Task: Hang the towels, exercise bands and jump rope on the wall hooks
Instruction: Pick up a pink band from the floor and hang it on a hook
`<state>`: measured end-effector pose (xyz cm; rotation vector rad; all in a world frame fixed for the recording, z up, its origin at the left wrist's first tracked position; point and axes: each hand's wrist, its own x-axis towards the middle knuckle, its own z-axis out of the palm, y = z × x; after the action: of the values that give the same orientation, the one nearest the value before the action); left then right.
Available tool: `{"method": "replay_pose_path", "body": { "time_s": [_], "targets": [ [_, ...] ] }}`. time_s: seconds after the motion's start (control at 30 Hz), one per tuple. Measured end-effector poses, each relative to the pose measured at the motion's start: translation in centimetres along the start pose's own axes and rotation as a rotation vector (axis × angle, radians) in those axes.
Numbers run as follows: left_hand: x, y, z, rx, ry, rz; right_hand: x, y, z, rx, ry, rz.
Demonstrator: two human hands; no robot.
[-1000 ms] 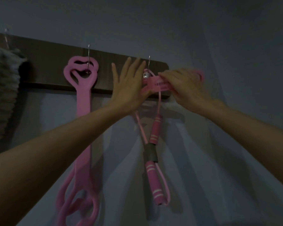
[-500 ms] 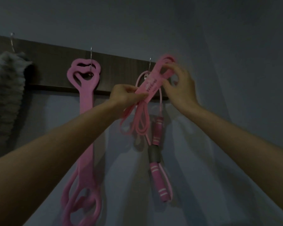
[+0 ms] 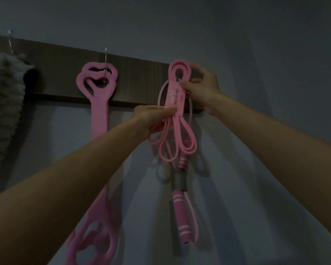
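Note:
A coiled pink exercise band (image 3: 175, 96) with a paper label is held upright against the dark wooden hook rail (image 3: 141, 73). Its top loop sits around the right metal hook, whose tip shows inside the loop. My right hand (image 3: 201, 87) pinches the band near the top. My left hand (image 3: 153, 116) grips the label's lower end. Behind the band a pink jump rope (image 3: 181, 211) hangs from the same hook, handles down. A flat pink band (image 3: 99, 104) with heart-shaped loops hangs on the middle hook (image 3: 105, 60).
A grey fluffy towel (image 3: 4, 96) hangs at the far left under another hook (image 3: 11, 41). The wall (image 3: 256, 44) is plain grey, and the rail ends just right of my right hand.
The coiled band has turned from slanted to upright, and its top loop has come down around the right hook. Both hands moved with it, the left lower, the right staying at the top.

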<state>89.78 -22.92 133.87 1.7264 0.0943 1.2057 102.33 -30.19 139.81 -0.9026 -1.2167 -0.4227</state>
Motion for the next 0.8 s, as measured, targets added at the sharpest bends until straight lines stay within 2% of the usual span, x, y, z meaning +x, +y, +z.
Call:
{"method": "replay_pose_path", "body": {
  "time_s": [0.17,0.3,0.8],
  "targets": [
    [1.4,-0.3,0.3,0.021,0.072,-0.007,1.7,1.4,0.6,0.006,0.009,0.015],
    [2.0,-0.6,0.8,0.038,0.065,0.009,2.6,2.4,0.5,0.012,0.047,-0.025],
    [3.0,-4.3,1.0,0.164,0.025,0.037,1.9,4.7,-0.5,-0.24,-0.029,-0.162]
  ]
}}
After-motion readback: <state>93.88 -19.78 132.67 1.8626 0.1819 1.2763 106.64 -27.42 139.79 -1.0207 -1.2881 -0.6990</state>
